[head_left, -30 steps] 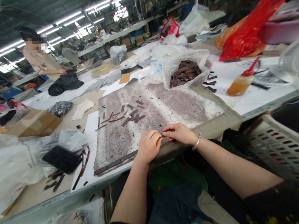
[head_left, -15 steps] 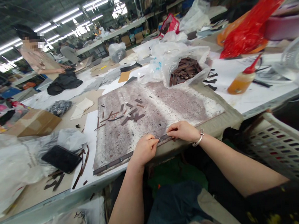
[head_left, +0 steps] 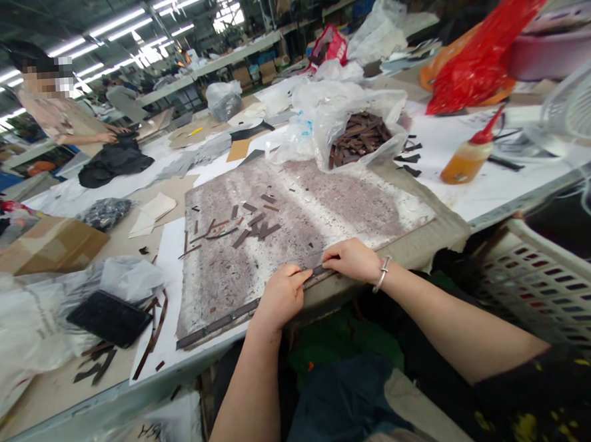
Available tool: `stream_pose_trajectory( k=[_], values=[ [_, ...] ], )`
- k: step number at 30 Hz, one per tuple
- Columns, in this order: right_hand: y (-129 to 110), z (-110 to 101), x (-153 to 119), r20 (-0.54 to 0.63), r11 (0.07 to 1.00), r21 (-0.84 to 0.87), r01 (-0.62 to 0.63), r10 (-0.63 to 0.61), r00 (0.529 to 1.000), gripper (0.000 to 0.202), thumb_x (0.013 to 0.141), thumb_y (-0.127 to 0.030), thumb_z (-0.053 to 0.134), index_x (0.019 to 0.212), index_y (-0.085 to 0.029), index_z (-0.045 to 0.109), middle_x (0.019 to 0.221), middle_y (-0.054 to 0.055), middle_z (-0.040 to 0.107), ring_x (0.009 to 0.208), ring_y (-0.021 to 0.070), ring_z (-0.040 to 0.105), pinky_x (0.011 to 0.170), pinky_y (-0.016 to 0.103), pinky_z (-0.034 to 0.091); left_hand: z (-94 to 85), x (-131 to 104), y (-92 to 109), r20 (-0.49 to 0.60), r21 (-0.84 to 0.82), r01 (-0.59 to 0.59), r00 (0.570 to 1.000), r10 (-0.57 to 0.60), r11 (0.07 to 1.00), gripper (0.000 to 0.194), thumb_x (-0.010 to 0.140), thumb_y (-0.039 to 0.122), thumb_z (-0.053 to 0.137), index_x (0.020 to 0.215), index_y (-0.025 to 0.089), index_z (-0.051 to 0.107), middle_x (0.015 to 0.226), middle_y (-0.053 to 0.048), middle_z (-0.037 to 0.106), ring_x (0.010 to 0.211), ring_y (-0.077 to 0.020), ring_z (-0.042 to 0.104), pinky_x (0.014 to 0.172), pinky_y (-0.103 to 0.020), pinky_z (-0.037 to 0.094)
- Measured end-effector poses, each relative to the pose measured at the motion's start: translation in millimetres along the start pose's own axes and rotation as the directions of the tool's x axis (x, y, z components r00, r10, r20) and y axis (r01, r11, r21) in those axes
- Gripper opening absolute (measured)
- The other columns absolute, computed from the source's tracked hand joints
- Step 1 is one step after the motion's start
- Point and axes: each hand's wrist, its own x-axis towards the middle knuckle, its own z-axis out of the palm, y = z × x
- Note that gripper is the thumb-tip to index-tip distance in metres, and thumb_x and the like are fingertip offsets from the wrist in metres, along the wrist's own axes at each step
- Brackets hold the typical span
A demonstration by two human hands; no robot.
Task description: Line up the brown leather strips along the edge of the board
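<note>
At the front edge of a stained, dusty board (head_left: 295, 208), my left hand (head_left: 283, 292) is closed, with its fingertips on a short dark brown strip (head_left: 318, 270). My right hand (head_left: 352, 259) pinches the same strip from the other side, fingers curled, a bangle on its wrist. The strip lies along the board's edge, and its ends are covered by my fingers. To the left, more dark strips (head_left: 216, 326) run end to end along that edge. Loose brown pieces (head_left: 256, 227) are scattered farther back on the board.
A clear plastic bag (head_left: 321, 143) of brown pieces sits behind the board. To the right stand a glue bottle (head_left: 465, 160) with a red nozzle, a white fan (head_left: 579, 107) and a plastic basket (head_left: 554, 285). A black phone (head_left: 110, 318) lies left. Another person (head_left: 58, 109) stands across the table.
The whole view has shifted slightly. My left finger now stretches farther along the strip, and my hands remain close together at the board's edge.
</note>
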Motion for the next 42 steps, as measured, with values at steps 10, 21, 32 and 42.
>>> stream_pose_trajectory(
  k=[10, 21, 32, 42],
  values=[
    [-3.1, 1.0, 0.4, 0.047, 0.980, -0.189, 0.059, -0.051, 0.998, 0.017, 0.082, -0.020, 0.056, 0.085, -0.024, 0.073, 0.085, -0.001, 0.071, 0.082, 0.0147, 0.062, 0.073, 0.022, 0.041, 4.1, 0.4, -4.0, 0.041, 0.035, -0.022, 0.999, 0.020, 0.999, 0.043, 0.081, 0.006, 0.040, 0.114, 0.018, 0.064, 0.095, -0.008, 0.058, 0.088, -0.0184, 0.052, 0.079, -0.033, 0.047],
    [-5.7, 3.1, 0.0, 0.045, 0.966, -0.251, 0.066, -0.057, 0.997, 0.017, 0.083, -0.020, 0.055, 0.085, -0.023, 0.072, 0.086, 0.000, 0.070, 0.083, 0.0154, 0.061, 0.074, 0.023, 0.040, 0.6, 1.2, 1.5, 0.093, 0.127, -0.019, 0.996, 0.008, 0.992, 0.043, 0.082, 0.007, 0.039, 0.114, 0.023, 0.064, 0.095, -0.006, 0.057, 0.086, -0.0185, 0.050, 0.078, -0.032, 0.046],
    [-6.8, 7.0, -33.8, -0.106, 0.858, -0.451, 0.245, -0.325, 0.940, 0.032, 0.088, -0.014, 0.047, 0.119, -0.013, 0.056, 0.107, 0.011, 0.059, 0.101, 0.0209, 0.051, 0.090, 0.032, 0.042, 1.7, -1.3, 17.1, 0.079, 0.284, 0.057, 0.994, -0.082, 0.957, 0.036, 0.091, 0.021, 0.035, 0.111, 0.028, 0.065, 0.093, -0.006, 0.054, 0.081, -0.0195, 0.044, 0.069, -0.032, 0.043],
    [-9.2, 42.1, -49.3, 0.027, 0.680, -0.672, 0.295, -0.374, 0.927, 0.039, 0.084, -0.012, 0.048, 0.120, 0.000, 0.055, 0.123, 0.022, 0.054, 0.114, 0.0299, 0.047, 0.096, 0.042, 0.041, -0.4, 3.6, 22.9, 0.100, 0.302, 0.079, 0.988, -0.114, 0.950, 0.034, 0.090, 0.022, 0.038, 0.104, 0.025, 0.068, 0.091, -0.007, 0.057, 0.081, -0.0207, 0.049, 0.068, -0.033, 0.043]
  ],
)
